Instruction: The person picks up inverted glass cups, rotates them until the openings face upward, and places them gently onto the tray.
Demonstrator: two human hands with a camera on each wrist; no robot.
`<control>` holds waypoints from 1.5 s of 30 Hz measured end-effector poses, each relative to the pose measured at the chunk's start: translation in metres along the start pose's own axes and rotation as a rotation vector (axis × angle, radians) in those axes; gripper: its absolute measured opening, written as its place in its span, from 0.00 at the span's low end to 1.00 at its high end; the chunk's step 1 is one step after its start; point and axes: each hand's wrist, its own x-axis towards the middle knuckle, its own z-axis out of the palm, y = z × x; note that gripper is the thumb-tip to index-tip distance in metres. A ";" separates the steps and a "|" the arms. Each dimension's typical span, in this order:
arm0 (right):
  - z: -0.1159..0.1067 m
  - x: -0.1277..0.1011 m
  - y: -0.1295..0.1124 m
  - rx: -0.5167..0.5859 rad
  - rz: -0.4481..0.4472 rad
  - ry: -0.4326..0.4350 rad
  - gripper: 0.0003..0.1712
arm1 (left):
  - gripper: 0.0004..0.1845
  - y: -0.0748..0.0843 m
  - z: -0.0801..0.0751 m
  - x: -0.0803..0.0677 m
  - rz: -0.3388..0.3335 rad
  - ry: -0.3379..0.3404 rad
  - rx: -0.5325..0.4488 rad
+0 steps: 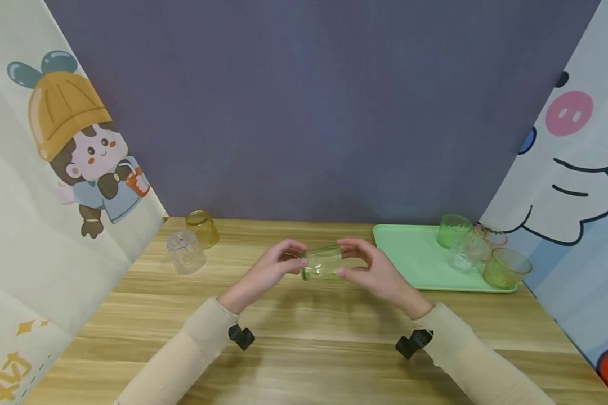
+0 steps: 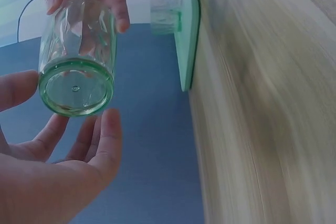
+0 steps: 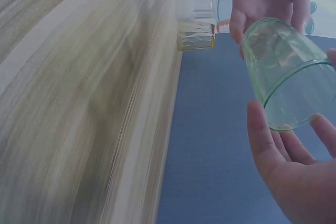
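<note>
A pale green drinking glass (image 1: 322, 262) lies on its side in the air over the wooden table, between both hands. My left hand (image 1: 269, 269) holds it at its thick base, thumb on one side and fingers on the other. At the rim end, my right hand (image 1: 380, 274) grips it between thumb and fingers. The left wrist view shows the base of the glass (image 2: 76, 87) facing the camera, with the left hand's fingertips (image 2: 110, 121) right at its edge. Seen from the right wrist, the open mouth of the glass (image 3: 294, 90) faces the right palm.
On the table's left stand an amber glass (image 1: 202, 229) and a clear glass (image 1: 186, 253), both upside down. A light green tray (image 1: 405, 253) at the right bears several glasses, among them a green one (image 1: 454, 230) and a yellowish one (image 1: 506, 270). A dark cloth (image 1: 304, 112) hangs behind.
</note>
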 end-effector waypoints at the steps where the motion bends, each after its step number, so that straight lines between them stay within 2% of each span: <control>1: 0.000 0.000 0.000 -0.006 0.002 -0.002 0.36 | 0.22 0.000 0.000 0.000 0.002 -0.004 0.010; 8: -0.003 0.001 0.000 -0.050 0.018 -0.023 0.35 | 0.21 0.001 -0.006 -0.004 0.010 -0.041 0.089; 16: -0.006 0.002 -0.003 -0.103 0.020 -0.044 0.35 | 0.20 0.001 -0.011 -0.006 -0.004 -0.041 0.276; 23: -0.013 -0.001 -0.002 -0.177 0.002 -0.064 0.36 | 0.18 -0.002 -0.017 -0.007 0.066 -0.013 0.402; 30: -0.021 -0.005 -0.003 -0.268 0.018 -0.098 0.36 | 0.20 0.000 -0.022 -0.011 0.092 0.077 0.678; 40: -0.030 -0.008 -0.007 -0.369 0.037 -0.143 0.35 | 0.21 0.000 -0.028 -0.010 0.205 0.130 0.951; 45: -0.036 -0.008 -0.008 -0.419 0.027 -0.149 0.34 | 0.21 -0.007 -0.037 -0.011 0.275 0.159 1.122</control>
